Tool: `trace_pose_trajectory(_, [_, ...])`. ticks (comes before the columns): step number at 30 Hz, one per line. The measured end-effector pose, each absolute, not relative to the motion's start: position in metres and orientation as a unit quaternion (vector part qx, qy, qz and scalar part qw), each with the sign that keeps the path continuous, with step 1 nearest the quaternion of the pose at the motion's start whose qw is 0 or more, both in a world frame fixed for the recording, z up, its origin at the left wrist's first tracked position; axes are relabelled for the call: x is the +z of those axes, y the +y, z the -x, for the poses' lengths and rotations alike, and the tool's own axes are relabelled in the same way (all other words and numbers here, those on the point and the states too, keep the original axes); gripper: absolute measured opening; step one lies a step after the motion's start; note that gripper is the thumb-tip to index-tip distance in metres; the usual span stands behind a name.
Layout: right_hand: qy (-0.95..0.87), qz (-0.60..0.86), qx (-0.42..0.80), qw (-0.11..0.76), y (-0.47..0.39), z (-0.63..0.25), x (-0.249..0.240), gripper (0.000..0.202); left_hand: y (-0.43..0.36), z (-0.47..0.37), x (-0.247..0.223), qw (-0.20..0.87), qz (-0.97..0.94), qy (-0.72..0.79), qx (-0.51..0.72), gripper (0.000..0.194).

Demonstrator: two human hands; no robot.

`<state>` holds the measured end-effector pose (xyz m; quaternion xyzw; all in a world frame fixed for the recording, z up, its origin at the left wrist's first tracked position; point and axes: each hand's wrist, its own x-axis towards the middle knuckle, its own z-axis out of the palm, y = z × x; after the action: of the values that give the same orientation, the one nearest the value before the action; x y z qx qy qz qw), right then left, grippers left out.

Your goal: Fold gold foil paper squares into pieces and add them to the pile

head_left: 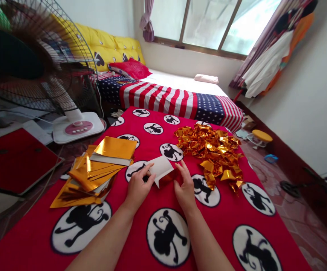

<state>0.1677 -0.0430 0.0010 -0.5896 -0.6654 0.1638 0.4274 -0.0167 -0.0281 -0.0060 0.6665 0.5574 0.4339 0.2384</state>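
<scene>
A sheet of foil paper (161, 167) is between my hands above the red cloth, its pale side up and its near edge bent into a fold. The fold's shiny side looks dark red. My left hand (141, 184) pinches the sheet's left end between thumb and fingers. At the right end, my right hand (185, 186) curves its thumb and fingers around the edge. To the left lies a fanned stack of gold foil paper (109, 148). A heap of folded gold foil pieces (211, 145) spreads out on the right.
A red cloth with monkey prints (141, 233) covers the surface under my hands. An electric fan (77, 126) stands at the left. Beyond is a bed with a striped, starred cover (163, 98). A yellow stool (262, 135) is on the floor at right.
</scene>
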Motion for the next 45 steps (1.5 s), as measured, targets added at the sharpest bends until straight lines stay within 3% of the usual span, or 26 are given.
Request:
trace_pose_trajectory(6, [-0.694, 0.572, 0.161, 0.406, -0.057, -0.169, 0.009, 0.053, -0.027, 0.014, -0.007, 0.219, -0.676, 0.531, 0.462, 0.021])
trace_pose_trajectory(17, [-0.712, 0.546, 0.135, 0.421, -0.062, -0.179, 0.007, 0.02, -0.028, 0.014, -0.005, 0.255, -0.649, 0.527, 0.486, 0.02])
trace_pose_trajectory(23, [-0.702, 0.542, 0.167, 0.431, -0.063, -0.178, 0.011, 0.017, -0.033, 0.015, 0.003, 0.304, -0.688, 0.486, 0.445, 0.034])
trace_pose_trajectory(28, [-0.639, 0.538, 0.164, 0.524, -0.065, -0.179, 0.004, 0.012, -0.038, 0.011, 0.006, 0.296, -0.74, 0.446, 0.407, 0.064])
trace_pose_trajectory(30, [-0.601, 0.539, 0.183, 0.56, -0.066, -0.18, 0.0, 0.01, -0.04, 0.009, 0.008, 0.254, -0.757, 0.443, 0.407, 0.054])
trace_pose_trajectory(34, [-0.523, 0.517, 0.293, 0.611, -0.068, -0.182, 0.001, 0.02, -0.041, 0.007, 0.014, 0.206, -0.755, 0.418, 0.461, 0.003])
trace_pose_trajectory(37, [-0.471, 0.455, 0.367, 0.661, -0.067, -0.181, 0.006, 0.038, -0.044, 0.006, 0.019, 0.281, -0.673, 0.424, 0.537, 0.007])
trace_pose_trajectory(40, [-0.459, 0.398, 0.405, 0.683, -0.068, -0.178, 0.01, 0.045, -0.046, 0.004, 0.02, 0.447, -0.505, 0.45, 0.585, 0.016])
trace_pose_trajectory(43, [-0.454, 0.382, 0.44, 0.675, -0.07, -0.175, 0.011, 0.048, -0.046, 0.001, 0.018, 0.6, -0.372, 0.424, 0.568, 0.024])
trace_pose_trajectory(45, [-0.443, 0.396, 0.454, 0.664, -0.071, -0.172, 0.011, 0.048, -0.045, 0.0, 0.013, 0.642, -0.346, 0.421, 0.54, 0.028])
